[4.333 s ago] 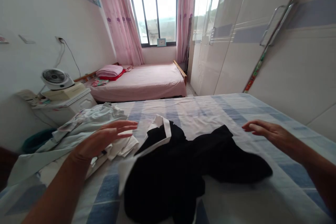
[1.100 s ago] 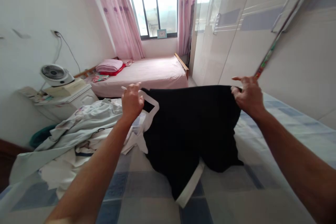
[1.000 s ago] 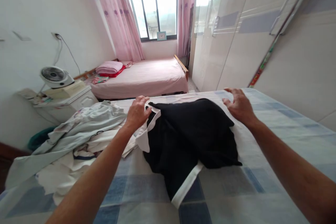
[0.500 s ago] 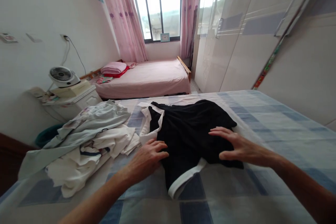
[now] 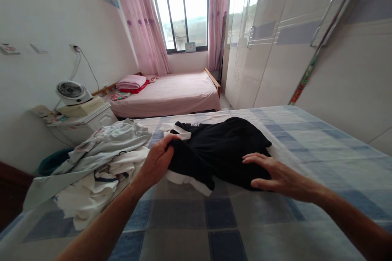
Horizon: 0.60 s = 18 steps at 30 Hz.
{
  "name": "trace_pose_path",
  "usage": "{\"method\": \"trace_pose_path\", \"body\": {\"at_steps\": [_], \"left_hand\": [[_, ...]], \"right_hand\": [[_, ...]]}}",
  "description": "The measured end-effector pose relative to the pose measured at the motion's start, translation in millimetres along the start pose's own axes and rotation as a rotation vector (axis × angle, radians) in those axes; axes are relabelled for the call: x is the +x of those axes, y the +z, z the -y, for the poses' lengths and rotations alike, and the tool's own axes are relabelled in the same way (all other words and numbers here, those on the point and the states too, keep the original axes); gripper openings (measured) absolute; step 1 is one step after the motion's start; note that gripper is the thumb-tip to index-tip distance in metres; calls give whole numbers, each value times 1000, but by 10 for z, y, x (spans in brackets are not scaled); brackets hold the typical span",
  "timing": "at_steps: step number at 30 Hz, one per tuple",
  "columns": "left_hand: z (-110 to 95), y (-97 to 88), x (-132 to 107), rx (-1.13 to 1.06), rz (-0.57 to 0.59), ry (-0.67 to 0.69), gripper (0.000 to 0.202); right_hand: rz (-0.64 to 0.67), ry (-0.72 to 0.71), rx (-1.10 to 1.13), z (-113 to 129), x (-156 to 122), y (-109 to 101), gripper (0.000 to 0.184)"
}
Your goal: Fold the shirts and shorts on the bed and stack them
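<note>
A black garment with white trim [image 5: 220, 149] lies on the blue checked bedsheet [image 5: 306, 147] in front of me. My left hand [image 5: 157, 161] is closed on its left part, where a leg or sleeve with a white hem is folded over the rest. My right hand [image 5: 272, 173] lies flat with fingers spread on the garment's lower right part.
A heap of pale and white clothes [image 5: 98, 163] lies on the bed's left side. Beyond stand a white cabinet with a small fan [image 5: 72, 91], a pink bed [image 5: 171, 94] under the window, and wardrobe doors [image 5: 275, 36] along the right.
I lifted the black garment by its top, laid it flat on the sheet and smoothed it. Since half a second ago my left hand has folded the lower trimmed part up over it.
</note>
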<state>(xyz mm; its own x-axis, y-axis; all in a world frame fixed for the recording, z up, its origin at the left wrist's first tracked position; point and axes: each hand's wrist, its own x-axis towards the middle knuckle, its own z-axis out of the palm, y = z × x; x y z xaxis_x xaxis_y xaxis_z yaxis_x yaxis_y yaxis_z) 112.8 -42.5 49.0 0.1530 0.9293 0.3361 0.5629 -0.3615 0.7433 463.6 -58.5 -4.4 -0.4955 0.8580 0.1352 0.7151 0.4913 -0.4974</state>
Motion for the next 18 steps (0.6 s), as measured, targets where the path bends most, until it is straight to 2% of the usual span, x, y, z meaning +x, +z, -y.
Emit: {"method": "trace_pose_path", "body": {"at_steps": [1,4,5,8,10,13,16,18], "left_hand": [[58,25,-22,12,13,-24,31],[213,101,-20,-3,27,-106,32],[239,111,-1,-24,26,-126,33],[235,82,61,-90,19,-149,33],[220,38,75,-114,9,-148,33],[268,14,59,-163,8,-172,33],[353,69,62,-245,30,-228,33],[360,111,90,-267,55,-254,33]], "right_hand": [[-17,-7,-51,-40,-10,114,39],[-129,-17,-159,-185,54,397,14],[-159,-19,-165,-216,90,437,15],[-179,-14,-104,-215,137,394,20],[-106,-21,-52,-170,85,320,18],[-7,-63,-66,-147,-45,310,27],[-95,-47,-116,-215,-72,408,17],[-196,6,-108,-263,-9,426,19]]}}
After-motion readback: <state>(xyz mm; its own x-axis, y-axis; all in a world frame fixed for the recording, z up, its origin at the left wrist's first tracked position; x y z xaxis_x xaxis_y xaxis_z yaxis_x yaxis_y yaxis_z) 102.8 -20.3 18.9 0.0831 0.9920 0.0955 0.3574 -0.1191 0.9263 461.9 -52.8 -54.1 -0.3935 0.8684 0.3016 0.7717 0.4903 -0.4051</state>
